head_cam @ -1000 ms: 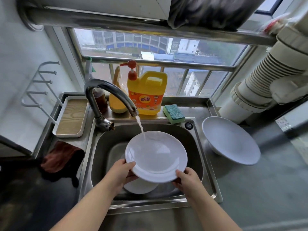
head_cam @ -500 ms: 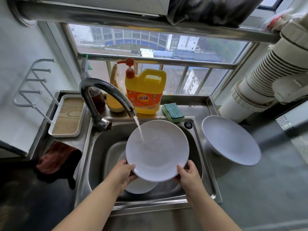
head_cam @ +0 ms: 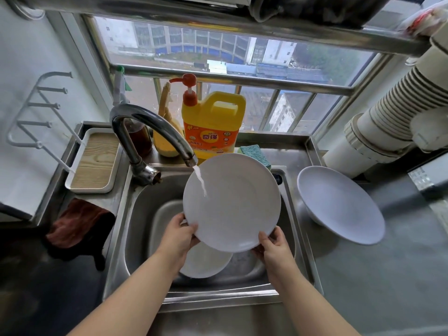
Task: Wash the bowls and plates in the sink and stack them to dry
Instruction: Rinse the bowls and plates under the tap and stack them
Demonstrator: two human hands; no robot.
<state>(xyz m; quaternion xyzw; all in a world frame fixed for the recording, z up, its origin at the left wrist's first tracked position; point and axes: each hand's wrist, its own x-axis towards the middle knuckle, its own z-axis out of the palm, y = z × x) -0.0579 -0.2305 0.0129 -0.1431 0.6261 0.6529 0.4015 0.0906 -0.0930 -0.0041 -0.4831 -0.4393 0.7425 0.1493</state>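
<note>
Head view
Plate: a white plate [head_cam: 238, 202] is held over the sink [head_cam: 135, 214], tilted with its far edge raised and its face toward the camera.
Left hand: the left hand [head_cam: 180, 235] grips the plate's lower left rim, thumb on the face, fingers curled behind.
Right hand: the right hand [head_cam: 275, 244] grips the lower right rim, thumb on the rim, fingers curled under and behind.
Water: a thin stream [head_cam: 200, 179] runs from the faucet [head_cam: 150, 127] and lands on the upper left part of the plate's face.
Second plate: another white dish [head_cam: 206, 261] lies in the basin, under the held plate and partly hidden by the left forearm.
Bowl: a wide white bowl [head_cam: 339, 204] stands on the counter [head_cam: 388, 275] just right of the sink, tilted, apart from the held plate.
Soap: a yellow jug [head_cam: 213, 124] with a red pump stands on the ledge behind the sink, its base hidden by the plate's far edge.
Sponge: a green sponge [head_cam: 254, 152] lies just right of the jug, partly hidden by the plate.
Tray: a white tray [head_cam: 93, 160] with a wood-grain floor sits left of the faucet.
Cloth: a dark red cloth [head_cam: 80, 224] hangs over the sink's left edge, below the tray.
Rack: a white wire rack [head_cam: 36, 110] is fixed to the left wall.
</note>
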